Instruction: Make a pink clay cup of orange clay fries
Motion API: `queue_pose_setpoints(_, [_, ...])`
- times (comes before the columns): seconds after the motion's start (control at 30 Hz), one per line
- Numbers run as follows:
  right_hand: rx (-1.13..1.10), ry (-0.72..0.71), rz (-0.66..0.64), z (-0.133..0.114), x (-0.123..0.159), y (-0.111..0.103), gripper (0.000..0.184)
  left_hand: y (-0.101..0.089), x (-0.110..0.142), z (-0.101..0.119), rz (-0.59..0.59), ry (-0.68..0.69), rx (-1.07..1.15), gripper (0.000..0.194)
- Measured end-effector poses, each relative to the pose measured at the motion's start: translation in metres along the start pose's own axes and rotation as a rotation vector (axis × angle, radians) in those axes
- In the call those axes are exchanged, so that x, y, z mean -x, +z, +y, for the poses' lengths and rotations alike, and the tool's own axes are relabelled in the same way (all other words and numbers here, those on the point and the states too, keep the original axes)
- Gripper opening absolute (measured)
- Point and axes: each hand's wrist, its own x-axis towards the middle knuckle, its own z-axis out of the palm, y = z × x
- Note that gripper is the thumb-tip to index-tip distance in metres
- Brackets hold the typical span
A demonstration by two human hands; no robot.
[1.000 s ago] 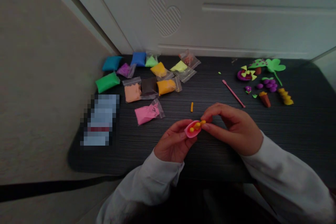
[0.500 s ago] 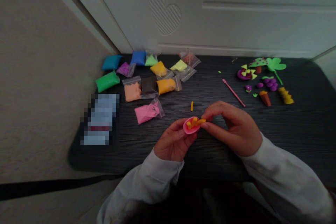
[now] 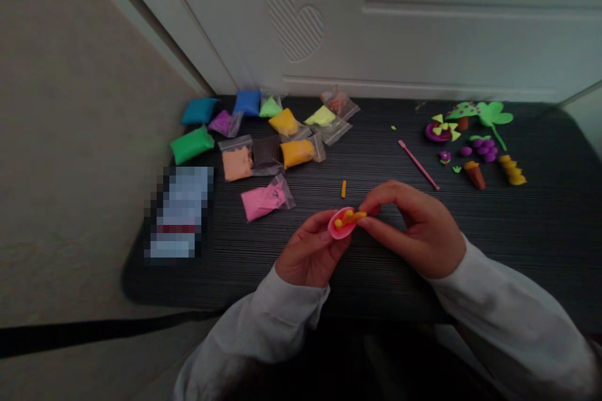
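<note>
My left hand is closed around a small pink clay cup, its opening tilted up towards me. Several orange-yellow clay sticks stand inside the cup. Between the thumb and forefinger of my right hand is the outer end of one orange clay stick, whose other end lies within the cup's rim. A loose orange stick rests on the dark table just beyond my hands.
Bagged clay in several colours, such as a pink packet, covers the left back. A phone-like pixelated object lies at the left edge. A pink modelling tool and finished clay pieces, including purple grapes, are at right.
My right hand has shifted slightly left, bringing the orange stick a little further into the pink cup. My left hand has stayed almost still.
</note>
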Motion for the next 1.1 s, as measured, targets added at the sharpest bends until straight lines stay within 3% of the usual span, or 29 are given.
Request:
queue_pose_setpoints(0.37, [-0.141, 0.089, -0.018, 0.001, 0.000, 0.005, 0.009, 0.002, 0.000, 0.001, 0.027, -0.019, 0.008, 0.020])
queue_pose_setpoints(0.73, [-0.085, 0.144, 0.048, 0.006, 0.000, 0.009, 0.013, -0.005, 0.001, 0.002, -0.013, -0.088, -0.001, 0.020])
queue_pose_setpoints(0.97, [-0.112, 0.113, 0.038, 0.008, 0.001, 0.005, 0.029, -0.002, 0.001, 0.002, -0.016, -0.095, 0.007, 0.019])
queue_pose_setpoints(1.1, [-0.052, 0.052, 0.001, 0.010, 0.000, 0.002, 0.021, -0.003, 0.001, 0.003, -0.007, -0.122, 0.003, 0.020])
